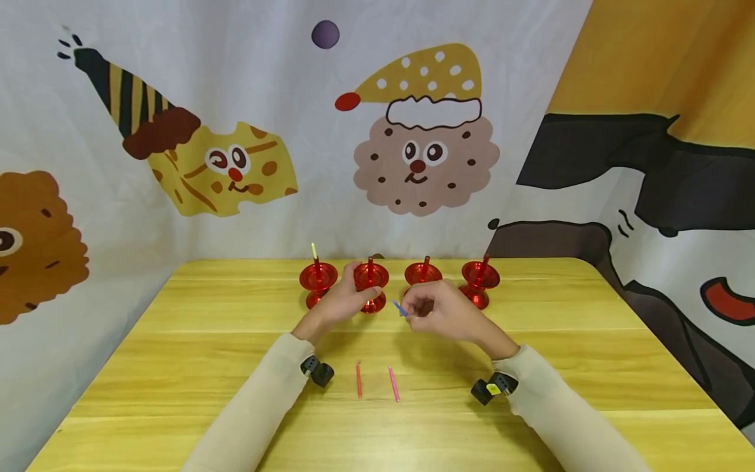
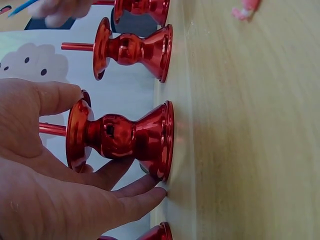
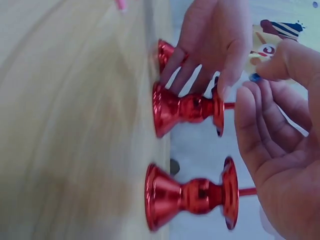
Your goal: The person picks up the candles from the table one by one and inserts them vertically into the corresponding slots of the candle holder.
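Pinching a blue candle [image 1: 400, 309], the right hand [image 1: 445, 310] hovers. Leftward, the left hand [image 1: 339, 301] curls fingers round a red holder [image 2: 120, 136].

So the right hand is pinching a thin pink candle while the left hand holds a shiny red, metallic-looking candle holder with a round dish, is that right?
Not quite: the thin candle in the right hand is blue, not pink, as the head view shows. The left hand does hold the shiny red candle holder.
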A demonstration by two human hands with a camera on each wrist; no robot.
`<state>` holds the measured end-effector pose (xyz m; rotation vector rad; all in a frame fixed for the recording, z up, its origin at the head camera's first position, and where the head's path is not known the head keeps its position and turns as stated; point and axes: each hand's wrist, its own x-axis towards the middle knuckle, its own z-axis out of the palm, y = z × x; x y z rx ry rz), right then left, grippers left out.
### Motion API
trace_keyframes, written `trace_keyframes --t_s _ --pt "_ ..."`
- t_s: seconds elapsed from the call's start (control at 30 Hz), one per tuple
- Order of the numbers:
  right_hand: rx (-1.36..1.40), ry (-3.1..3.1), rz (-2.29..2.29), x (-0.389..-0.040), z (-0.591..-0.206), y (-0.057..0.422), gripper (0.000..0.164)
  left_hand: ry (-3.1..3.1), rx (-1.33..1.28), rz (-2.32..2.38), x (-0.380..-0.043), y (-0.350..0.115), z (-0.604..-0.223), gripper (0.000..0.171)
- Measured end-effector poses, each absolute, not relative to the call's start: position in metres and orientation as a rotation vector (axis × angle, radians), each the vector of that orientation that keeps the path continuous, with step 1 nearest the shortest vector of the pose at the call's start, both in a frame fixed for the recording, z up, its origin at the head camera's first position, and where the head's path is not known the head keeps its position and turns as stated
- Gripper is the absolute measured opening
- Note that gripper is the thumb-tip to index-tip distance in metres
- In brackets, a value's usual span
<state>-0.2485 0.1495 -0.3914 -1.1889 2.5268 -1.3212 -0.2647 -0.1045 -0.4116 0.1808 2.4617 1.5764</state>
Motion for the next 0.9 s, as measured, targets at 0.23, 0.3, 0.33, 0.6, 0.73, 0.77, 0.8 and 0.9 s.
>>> trace_keyframes --t_s 0.23,0.3,0.33,0.6,0.73,0.77,0.8,0.9 --pt "-1.132 2.542 -1.481 -0.261 -0.383 0.124 0.013 2.446 0.178 1.588 -0.265 -0.106 -0.412 0.090" --pt "-1.110 2.517 -1.529 -0.265 -0.381 0.118 0.014 2.452 0.197 1.577 -0.266 -0.107 -0.411 0.090" --pt "-1.096 2.500 -1.555 -0.267 -0.380 0.116 0.014 2.447 0.206 1.578 -0.266 -0.108 -0.411 0.090" --pt "-0.963 2.479 -1.696 -0.278 -0.374 0.101 0.003 2.389 0.245 1.615 -0.267 -0.111 -0.412 0.096" --pt "-0.929 2.492 -1.761 -0.285 -0.374 0.094 0.005 2.397 0.244 1.612 -0.271 -0.111 -0.414 0.091" --pt "-0.925 2.485 -1.784 -0.287 -0.374 0.093 0.005 2.403 0.249 1.611 -0.272 -0.110 -0.415 0.091" --pt "-0.925 2.477 -1.806 -0.288 -0.374 0.092 0.006 2.406 0.248 1.615 -0.271 -0.109 -0.414 0.090" --pt "-0.903 2.473 -1.862 -0.292 -0.374 0.087 0.006 2.408 0.265 1.635 -0.269 -0.108 -0.413 0.090"
